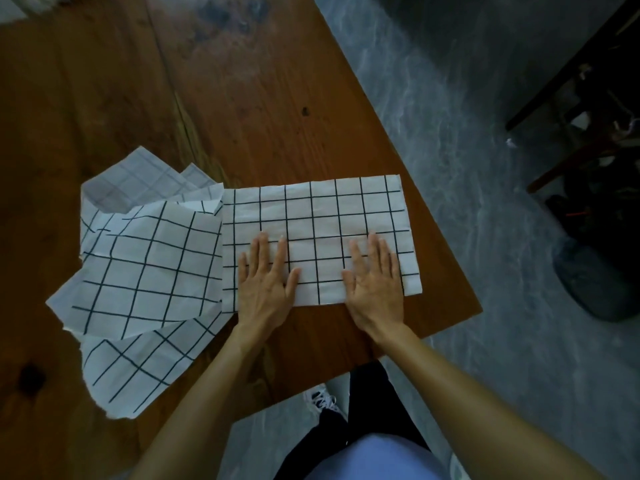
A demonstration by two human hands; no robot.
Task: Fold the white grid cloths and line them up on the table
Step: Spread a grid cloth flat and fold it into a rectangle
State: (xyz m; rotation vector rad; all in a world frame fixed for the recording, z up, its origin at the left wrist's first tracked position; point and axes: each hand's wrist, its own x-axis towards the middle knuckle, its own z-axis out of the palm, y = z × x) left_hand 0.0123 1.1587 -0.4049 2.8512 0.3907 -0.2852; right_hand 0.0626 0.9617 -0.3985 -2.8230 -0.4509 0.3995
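- Cloths with a black grid on white are the job; progress judged as early, one in hand and a heap unfolded.
- Nearest: the person's two bare forearms reach in from the bottom edge over the near table (311, 140) corner (a dark trouser leg and a white shoe (323, 401) show below, on grey floor).
- Left hand (265, 278): flat, palm down, fingers straight and slightly spread, pressing on the left part of the flat cloth (322, 209).
- Right hand (375, 280): likewise flat, fingers straight and close together, pressing the right part of the same cloth. Neither hand pinches anything.
- Flat cloth lies as a tidy rectangle near the table's right edge, its near hem just past the hands' heels. Edges look square; it reads as folded at least once and being smoothed, though layer count cannot be told.
- Just left of it, touching its left edge: a rumpled heap (145, 268) of the same cloth, overlapped, corners turned up, one piece trailing toward the near table edge (looks like two or more pieces, exact number unclear).
- Farther back: bare brown wood with knots and a long crack; no finished row of folded cloths visible anywhere.
- Left to do, by my reckoning: finish this fold, set it in place, then work through the heap and line all up.
- Far right, off the table: dark furniture legs (568, 98) and a dark bundle (595, 285) on the floor.
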